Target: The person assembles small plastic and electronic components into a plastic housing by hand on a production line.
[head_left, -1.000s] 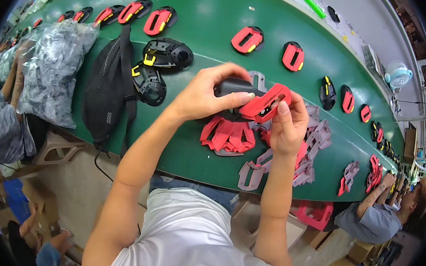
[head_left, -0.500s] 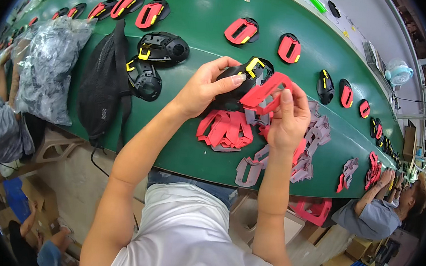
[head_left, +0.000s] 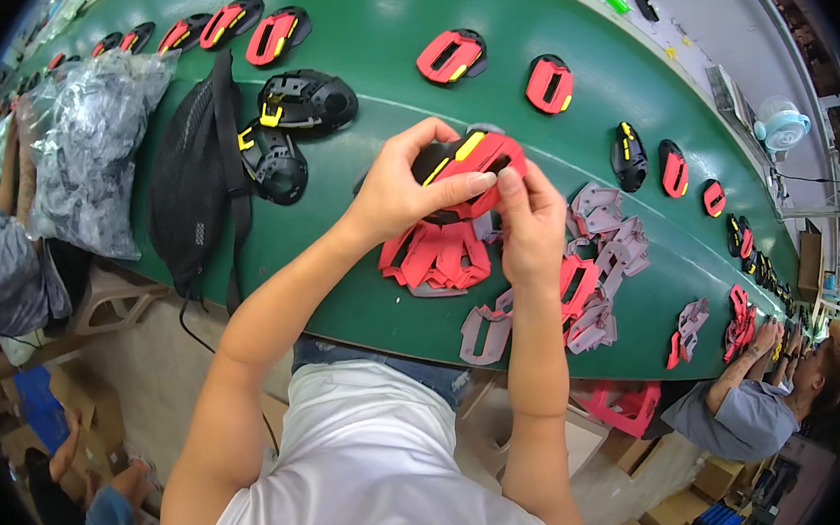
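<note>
My left hand grips a black plastic shell, thumb lying across its front. A red plastic cover with a long slot sits against the shell's face, beside a yellow strip. The fingers of my right hand pinch the cover's right end, thumb tips of both hands close together. Whether the cover is fully seated I cannot tell. Just below lies a pile of red covers. To the right of my right hand is a heap of grey covers with some red ones among them.
Two black shells with yellow clips lie left, beside a black fabric bag and a clear bag of parts. Red-and-black pieces line the green table. A co-worker sits at far right.
My right hand has moved left and brought the red cover onto the black shell. Before, the cover was tilted and apart from the shell's face, with the yellow clip showing.
</note>
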Motion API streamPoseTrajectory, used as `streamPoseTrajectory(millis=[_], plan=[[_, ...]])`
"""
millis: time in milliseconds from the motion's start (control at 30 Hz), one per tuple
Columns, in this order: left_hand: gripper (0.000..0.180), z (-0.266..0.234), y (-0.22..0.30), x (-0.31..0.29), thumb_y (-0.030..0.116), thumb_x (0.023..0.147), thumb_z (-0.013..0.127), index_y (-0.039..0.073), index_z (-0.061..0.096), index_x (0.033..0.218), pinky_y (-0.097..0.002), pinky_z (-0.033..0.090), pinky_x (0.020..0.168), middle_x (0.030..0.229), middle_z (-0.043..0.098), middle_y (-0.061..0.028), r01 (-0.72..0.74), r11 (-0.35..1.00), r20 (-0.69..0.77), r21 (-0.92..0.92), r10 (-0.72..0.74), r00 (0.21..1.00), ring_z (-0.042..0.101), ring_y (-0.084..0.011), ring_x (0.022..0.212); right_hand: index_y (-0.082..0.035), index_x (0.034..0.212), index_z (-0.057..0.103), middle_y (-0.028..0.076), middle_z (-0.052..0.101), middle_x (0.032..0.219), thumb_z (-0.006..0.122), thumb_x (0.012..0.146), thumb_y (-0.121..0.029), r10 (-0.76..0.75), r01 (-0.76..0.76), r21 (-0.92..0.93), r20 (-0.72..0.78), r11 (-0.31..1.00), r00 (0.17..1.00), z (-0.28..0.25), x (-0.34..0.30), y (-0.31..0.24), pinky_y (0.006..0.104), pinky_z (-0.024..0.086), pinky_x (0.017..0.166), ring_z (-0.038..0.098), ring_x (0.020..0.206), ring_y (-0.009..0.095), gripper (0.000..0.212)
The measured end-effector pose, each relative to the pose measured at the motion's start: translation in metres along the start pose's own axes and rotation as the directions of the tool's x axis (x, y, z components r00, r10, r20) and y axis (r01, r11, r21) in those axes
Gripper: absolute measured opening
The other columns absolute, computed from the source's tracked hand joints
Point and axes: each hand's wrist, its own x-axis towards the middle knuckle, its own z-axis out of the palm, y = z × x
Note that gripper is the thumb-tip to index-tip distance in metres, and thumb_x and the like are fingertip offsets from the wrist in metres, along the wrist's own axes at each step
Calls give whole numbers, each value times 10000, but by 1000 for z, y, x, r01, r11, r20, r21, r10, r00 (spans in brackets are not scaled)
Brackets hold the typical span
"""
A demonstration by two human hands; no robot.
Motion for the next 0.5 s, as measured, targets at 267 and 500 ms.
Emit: streamPoseTrajectory(millis=[267,500], plan=[[320,-2,-2,-1,243,848,649,-24,592,1016,-216,430,642,869,620,-44,-170,985,25,-30,170,985,532,-59,729,37,974,626,25,615,833,693,819,-140,-181,211,-304,123,929,976,-2,-11,-9,222,439,672,558,725,83,245],[229,11,-1,-11,215,826,666,-10,624,825,-243,417,490,613,606,-57,-259,912,-129,318,312,941,553,-92,534,40,938,632,14,605,759,684,828,-154,-118,132,-309,64,942,991,-1,-14,-8,218,432,633,535,673,75,229]])
